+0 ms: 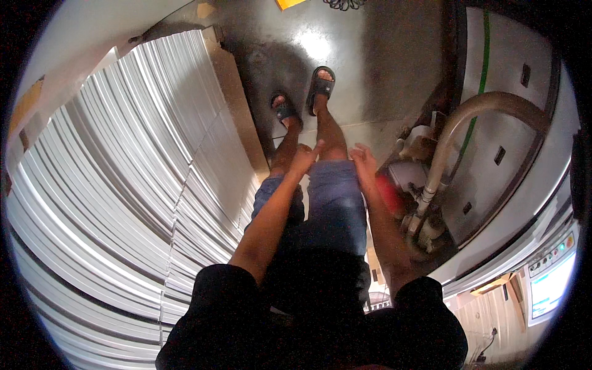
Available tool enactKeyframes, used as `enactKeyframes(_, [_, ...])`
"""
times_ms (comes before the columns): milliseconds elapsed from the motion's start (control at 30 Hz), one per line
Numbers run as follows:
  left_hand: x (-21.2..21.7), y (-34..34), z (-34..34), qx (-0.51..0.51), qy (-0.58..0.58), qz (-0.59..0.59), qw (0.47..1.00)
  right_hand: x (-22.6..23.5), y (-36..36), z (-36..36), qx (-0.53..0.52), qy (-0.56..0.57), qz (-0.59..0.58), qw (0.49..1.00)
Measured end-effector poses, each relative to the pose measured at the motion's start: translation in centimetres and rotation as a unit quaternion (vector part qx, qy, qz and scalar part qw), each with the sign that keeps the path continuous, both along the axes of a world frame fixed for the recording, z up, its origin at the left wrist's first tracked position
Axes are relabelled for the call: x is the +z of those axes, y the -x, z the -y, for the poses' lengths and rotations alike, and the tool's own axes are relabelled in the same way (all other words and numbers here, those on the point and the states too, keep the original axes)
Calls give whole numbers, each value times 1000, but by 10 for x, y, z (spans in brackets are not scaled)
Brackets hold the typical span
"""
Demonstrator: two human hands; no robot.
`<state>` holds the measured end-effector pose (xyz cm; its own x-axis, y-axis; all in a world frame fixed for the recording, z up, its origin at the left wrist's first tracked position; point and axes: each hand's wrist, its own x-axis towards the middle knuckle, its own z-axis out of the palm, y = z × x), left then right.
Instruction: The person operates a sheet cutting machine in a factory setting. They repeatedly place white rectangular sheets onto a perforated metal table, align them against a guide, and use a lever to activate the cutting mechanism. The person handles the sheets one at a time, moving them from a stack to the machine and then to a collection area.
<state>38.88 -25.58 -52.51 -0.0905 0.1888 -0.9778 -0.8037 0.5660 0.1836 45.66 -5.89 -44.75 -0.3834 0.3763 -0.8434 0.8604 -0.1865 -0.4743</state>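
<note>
My left hand [306, 158] hangs in front of my blue shorts [335, 196] near the knee, its fingers loosely apart with nothing in them. Beside the other edge of the shorts is my right hand [364, 161], fingers spread and holding nothing. To my left rises a tall stack of white sheets or boards [132, 160], layered closely; neither hand touches it. My feet, in dark sandals [322, 89], are on the grey floor [388, 68], one ahead of the other.
A light-coloured machine cabinet [499, 74] stands on the right, with a thick grey hose [456, 123] curving down to fittings. Lower right is a lit screen [552, 285] with buttons above it. A brown board edge [237, 105] borders the stack. Something yellow [290, 3] lies ahead.
</note>
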Motion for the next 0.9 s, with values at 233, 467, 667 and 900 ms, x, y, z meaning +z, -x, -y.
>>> enactKeyframes(233, [-49, -71, 2, 147, -189, 255, 937, 2, 0, -11, -69, 333, 213, 916])
enactKeyframes(467, [59, -23, 21, 64, -202, 294, 932, 22, -40, -17, 15, 339, 233, 911])
enactKeyframes(667, [99, -11, 21, 16, -178, 276, 944, 86, -63, -40, 91, 317, 161, 930])
enactKeyframes(900, [71, -11, 12, -97, -177, -41, 978, 34, -54, -26, 88, 225, 18, 970])
